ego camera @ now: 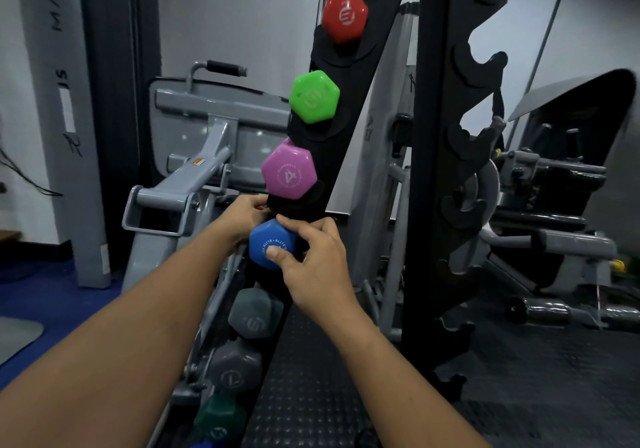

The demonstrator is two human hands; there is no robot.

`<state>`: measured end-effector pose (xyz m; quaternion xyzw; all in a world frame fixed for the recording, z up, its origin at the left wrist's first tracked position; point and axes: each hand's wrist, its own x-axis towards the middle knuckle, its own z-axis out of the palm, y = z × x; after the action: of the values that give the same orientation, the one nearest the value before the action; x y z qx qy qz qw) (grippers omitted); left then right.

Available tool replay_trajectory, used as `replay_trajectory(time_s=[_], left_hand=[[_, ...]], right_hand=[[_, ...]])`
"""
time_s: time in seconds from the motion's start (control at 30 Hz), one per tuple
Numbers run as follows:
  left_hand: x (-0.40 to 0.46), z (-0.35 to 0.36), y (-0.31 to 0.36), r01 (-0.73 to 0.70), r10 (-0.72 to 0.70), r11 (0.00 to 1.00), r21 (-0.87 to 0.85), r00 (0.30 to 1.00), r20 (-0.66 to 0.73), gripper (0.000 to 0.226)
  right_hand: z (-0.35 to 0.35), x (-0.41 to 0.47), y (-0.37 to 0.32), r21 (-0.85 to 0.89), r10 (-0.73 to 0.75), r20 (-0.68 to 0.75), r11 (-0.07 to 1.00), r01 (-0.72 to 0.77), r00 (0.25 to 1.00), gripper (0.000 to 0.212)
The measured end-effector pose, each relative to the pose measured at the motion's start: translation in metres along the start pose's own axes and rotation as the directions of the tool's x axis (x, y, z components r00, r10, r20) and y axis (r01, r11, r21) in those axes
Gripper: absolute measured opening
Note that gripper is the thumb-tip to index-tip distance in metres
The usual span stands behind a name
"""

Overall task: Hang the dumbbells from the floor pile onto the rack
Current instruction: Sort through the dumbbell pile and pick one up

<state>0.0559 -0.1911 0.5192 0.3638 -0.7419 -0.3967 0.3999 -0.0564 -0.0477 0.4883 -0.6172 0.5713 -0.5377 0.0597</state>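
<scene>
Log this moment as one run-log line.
step: seating blue dumbbell on rack | right hand: gripping it | left hand: behind rack | pink dumbbell: hung above

I see my right hand [313, 267] gripping the blue dumbbell [268, 245] against the black rack [349, 108], thumb on its end face. My left hand [242, 214] grasps just above and left of it. Above the blue dumbbell hang pink [289, 172], green [314, 97] and red [344, 15] dumbbells; below it, two grey ones [256, 312].

You are showing two bare forearms with no sleeves, and your left hand [242, 214] and right hand [317, 269] are wearing no gloves, rings, watch or wristbands that I can see.
</scene>
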Motion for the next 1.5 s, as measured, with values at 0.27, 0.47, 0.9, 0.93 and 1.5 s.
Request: replay_trajectory(time_s=[0.27, 0.47, 0.9, 0.93, 1.5], left_hand=[[-0.013, -0.010, 0.013, 0.103, -0.110, 0.986, 0.129, 0.993, 0.044, 0.029], [-0.051, -0.013, 0.026, 0.172, -0.159, 0.970, 0.171, 0.983, -0.089, 0.037], [-0.167, -0.030, 0.048, -0.034, -0.003, 0.676, 0.736, 0.999, 0.049, 0.054], [-0.172, -0.033, 0.051, -0.033, -0.029, 0.654, 0.756, 0.997, 0.068, 0.059], [-0.200, 0.029, 0.125, -0.207, 0.039, 0.657, 0.725, 0.970, 0.241, 0.076]], right_hand=[[-0.004, 0.001, -0.007, -0.007, 0.045, 0.029, 0.999, -0.045, 0.999, 0.050], [-0.007, 0.007, -0.013, -0.062, 0.110, 0.065, 0.992, -0.106, 0.992, 0.054], [-0.047, -0.004, -0.053, -0.483, 0.152, 0.327, 0.875, 0.027, 0.933, 0.077], [-0.053, -0.007, -0.056, -0.499, 0.151, 0.338, 0.866, 0.041, 0.929, 0.079], [-0.147, -0.065, -0.077, -0.546, 0.096, 0.241, 0.836, 0.053, 0.966, 0.058]])
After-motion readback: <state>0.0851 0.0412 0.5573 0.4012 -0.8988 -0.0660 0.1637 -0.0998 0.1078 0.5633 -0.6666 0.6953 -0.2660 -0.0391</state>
